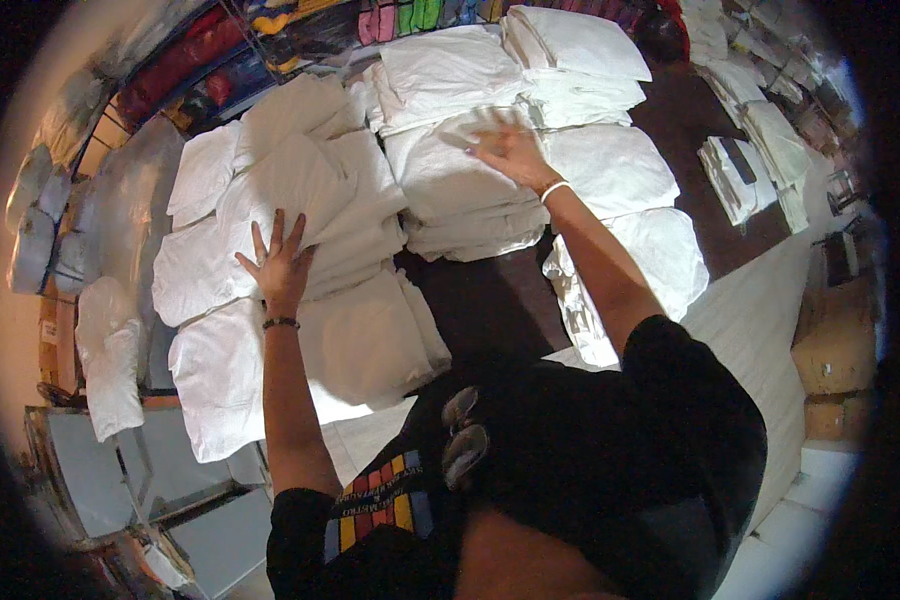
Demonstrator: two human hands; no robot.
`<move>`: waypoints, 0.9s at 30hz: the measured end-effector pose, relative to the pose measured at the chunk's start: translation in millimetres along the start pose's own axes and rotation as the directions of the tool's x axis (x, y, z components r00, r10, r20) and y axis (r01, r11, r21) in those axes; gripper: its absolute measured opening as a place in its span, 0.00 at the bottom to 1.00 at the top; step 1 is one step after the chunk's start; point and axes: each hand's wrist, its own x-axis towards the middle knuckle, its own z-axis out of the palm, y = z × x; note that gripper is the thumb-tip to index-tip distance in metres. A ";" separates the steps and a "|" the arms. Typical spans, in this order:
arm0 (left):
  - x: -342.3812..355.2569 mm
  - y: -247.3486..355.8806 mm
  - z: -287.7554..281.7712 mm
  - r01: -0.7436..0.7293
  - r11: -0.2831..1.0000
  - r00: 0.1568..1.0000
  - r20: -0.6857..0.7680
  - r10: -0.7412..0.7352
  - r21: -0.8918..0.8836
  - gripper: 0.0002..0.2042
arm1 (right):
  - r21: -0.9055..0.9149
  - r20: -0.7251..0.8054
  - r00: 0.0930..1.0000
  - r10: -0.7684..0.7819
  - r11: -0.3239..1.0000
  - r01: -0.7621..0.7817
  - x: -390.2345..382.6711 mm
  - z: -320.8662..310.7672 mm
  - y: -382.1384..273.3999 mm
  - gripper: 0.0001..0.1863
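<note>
The left hand (283, 270) is placed at the left stack (295, 185), the right hand (515, 152) over the middle stack (435, 180) on the dark table (490, 300). Both are spread, with nothing pinched; firmness of contact cannot be told. Slumping could be caused by uneven sideways pressure, as layers are loosely aligned; creasing, by hard pressing. Both stacks are formed of white, soft-looking cloth, matte, faintly wrinkled, folded into thick, round-cornered rectangles.

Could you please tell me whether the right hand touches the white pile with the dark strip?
Apart. The head view shows a white stack and a stretch of dark table between the right hand and that white pile.
</note>
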 end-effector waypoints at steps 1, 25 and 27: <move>0.1 -0.1 0.6 0.000 1.000 1.000 -0.028 0.000 0.020 0.31 | 0.003 -0.048 0.947 0.319 0.948 -0.319 -1.7 -2.8 -1.4 0.40; -11.1 29.1 -31.2 -0.109 0.752 0.970 0.096 0.224 -0.651 0.35 | 0.875 -0.404 0.866 0.295 0.401 0.271 49.1 -182.3 -207.2 0.15; -21.8 40.5 -45.9 -0.063 0.270 0.938 0.035 0.344 -0.961 0.36 | 0.785 -0.516 0.816 0.260 0.524 0.330 43.9 -178.8 -244.1 0.15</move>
